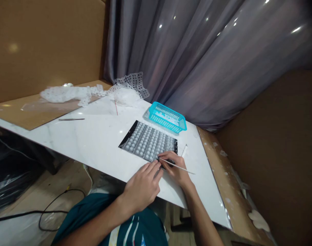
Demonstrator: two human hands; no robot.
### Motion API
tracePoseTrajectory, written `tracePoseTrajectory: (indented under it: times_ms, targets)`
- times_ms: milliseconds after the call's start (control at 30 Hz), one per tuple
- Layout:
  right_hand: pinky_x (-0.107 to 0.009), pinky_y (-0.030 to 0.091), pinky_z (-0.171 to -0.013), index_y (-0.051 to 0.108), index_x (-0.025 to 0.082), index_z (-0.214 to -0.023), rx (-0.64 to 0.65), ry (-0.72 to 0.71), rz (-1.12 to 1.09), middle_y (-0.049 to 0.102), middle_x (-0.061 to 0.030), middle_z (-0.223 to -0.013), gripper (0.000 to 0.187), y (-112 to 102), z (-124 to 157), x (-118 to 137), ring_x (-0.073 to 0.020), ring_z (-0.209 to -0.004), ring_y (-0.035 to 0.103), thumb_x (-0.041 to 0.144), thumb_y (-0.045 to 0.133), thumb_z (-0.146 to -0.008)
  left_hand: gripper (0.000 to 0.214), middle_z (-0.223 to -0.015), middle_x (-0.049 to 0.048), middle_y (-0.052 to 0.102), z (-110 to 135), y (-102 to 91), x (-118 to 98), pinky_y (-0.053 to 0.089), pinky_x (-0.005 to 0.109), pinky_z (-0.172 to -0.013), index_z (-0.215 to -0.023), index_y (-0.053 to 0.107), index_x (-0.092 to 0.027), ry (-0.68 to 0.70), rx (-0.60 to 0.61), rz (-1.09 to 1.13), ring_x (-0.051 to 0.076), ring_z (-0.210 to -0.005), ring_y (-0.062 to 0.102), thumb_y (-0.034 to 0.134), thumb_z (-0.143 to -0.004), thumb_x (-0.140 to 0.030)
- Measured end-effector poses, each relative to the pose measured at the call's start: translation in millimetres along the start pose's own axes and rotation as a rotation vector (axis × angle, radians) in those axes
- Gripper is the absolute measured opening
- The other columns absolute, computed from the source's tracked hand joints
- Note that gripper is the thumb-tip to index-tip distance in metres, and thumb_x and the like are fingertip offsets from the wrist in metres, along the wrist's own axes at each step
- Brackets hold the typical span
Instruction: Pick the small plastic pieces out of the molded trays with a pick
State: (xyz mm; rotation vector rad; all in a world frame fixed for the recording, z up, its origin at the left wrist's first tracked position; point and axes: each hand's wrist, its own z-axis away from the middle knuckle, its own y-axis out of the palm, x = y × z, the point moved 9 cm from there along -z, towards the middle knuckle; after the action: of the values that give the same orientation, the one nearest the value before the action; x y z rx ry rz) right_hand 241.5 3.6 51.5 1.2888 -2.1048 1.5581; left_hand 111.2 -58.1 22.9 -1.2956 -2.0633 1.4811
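In front of me a dark sheet point(145, 140) with rows of round pale bumps lies on the table, its side borders black. My right hand point(175, 167) is closed in a pinch around a thin pale stick point(182, 167), whose dark tip points at the sheet's near edge. Beside it, my left hand point(144, 184) has its fingers bent and close together, the fingertips at the same near edge. What is between those fingertips, if anything, is hidden. A slim white tool point(184, 150) lies just beyond my right hand.
Behind the sheet stands a turquoise basket point(168, 119) holding small white pieces. Slim metal tweezers point(71, 119) and a thin red stick point(116, 105) lie further left on the white table point(94, 136). Perforated white scraps point(68, 94) are heaped at the back left. Cardboard walls and a grey curtain point(184, 51) surround the table.
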Motion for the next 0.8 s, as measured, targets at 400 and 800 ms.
tracePoseTrajectory:
  times_ms: [400,800]
  targets:
    - [-0.046,0.061,-0.095,0.075,0.025,-0.103,0.179,-0.156,0.206,0.080,-0.0104,-0.116,0.015,12.7,-11.1,10.5,-0.0277,-0.107,0.075,0.023,0.061,-0.106,0.048,-0.158,0.0176,0.057,1.0,2.0,0.5,0.034,0.046,-0.129,-0.150,0.054,-0.011,0.001,-0.011,-0.005,0.031,-0.154,0.048,0.052,-0.105,-0.027]
    - [-0.041,0.063,-0.085,0.074,0.025,-0.095,-0.101,-0.133,0.115,0.082,-0.0082,-0.104,0.012,-7.4,-17.0,2.2,-0.0252,-0.094,0.077,0.025,0.065,-0.102,0.046,-0.158,0.0161,0.058,1.3,-0.1,3.8,0.040,0.047,-0.126,-0.148,0.057,-0.013,-0.007,-0.024,0.033,0.030,-0.152,0.049,0.053,-0.103,-0.019]
